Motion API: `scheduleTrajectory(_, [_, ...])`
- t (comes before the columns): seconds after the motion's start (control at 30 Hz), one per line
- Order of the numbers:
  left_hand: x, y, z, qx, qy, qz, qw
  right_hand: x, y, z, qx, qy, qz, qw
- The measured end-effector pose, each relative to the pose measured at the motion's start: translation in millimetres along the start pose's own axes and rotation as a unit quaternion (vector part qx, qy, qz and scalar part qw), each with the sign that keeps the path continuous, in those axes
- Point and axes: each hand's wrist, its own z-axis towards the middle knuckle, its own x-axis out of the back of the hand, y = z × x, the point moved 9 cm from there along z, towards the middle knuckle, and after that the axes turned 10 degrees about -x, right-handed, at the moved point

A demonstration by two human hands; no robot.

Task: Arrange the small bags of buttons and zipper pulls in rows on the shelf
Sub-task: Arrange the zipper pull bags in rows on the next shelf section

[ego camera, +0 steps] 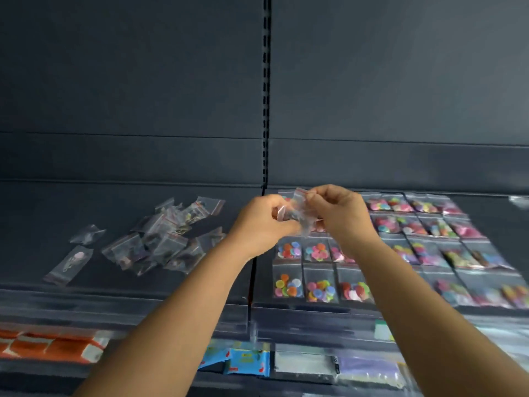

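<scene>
Both hands are raised over the dark shelf (177, 285) and hold clear small bags (297, 216) between them. My left hand (263, 222) grips the lower bags and my right hand (337, 210) pinches the top edge of one. On the right half of the shelf, bags of coloured buttons (320, 285) lie flat in neat rows. A loose heap of clear bags with dark zipper pulls (163, 239) lies on the left half. Two single bags (71, 262) lie apart at the far left.
A slotted upright (266, 96) splits the dark back panel. On the lower shelf lie orange packets (57, 348) at the left, blue packets (246, 362) in the middle and clear packets (366, 365) at the right.
</scene>
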Motion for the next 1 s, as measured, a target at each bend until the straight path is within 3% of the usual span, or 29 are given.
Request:
scheduleTrajectory(0.13, [-59.6, 44.9, 19.2, -0.03, -0.001, -0.058, 0.998, 77.2, 7.0, -8.8, -0.004, 0.02, 0.028, 0.999])
scheduleTrajectory(0.43, [-200.4, 141.0, 48.4, -0.057, -0.042, -0.049, 0.996, 245.7, 29.7, -28.2, -0.028, 0.063, 0.022, 0.997])
scheduleTrajectory(0.6, [-257.8, 178.1, 58.9, -0.05, -0.06, -0.088, 0.993, 305.6, 44.9, -39.9, -0.046, 0.022, 0.045, 0.998])
scheduleTrajectory(0.83, [-321.1, 190.2, 79.0, 0.034, -0.094, -0.24, 0.966, 389.3, 71.6, -44.0, -0.072, 0.155, 0.072, 0.983])
scheduleTrajectory(1.0, [-350.8, 199.5, 101.7, 0.038, -0.112, -0.282, 0.952, 425.0, 80.8, -41.7, -0.075, 0.208, 0.081, 0.972])
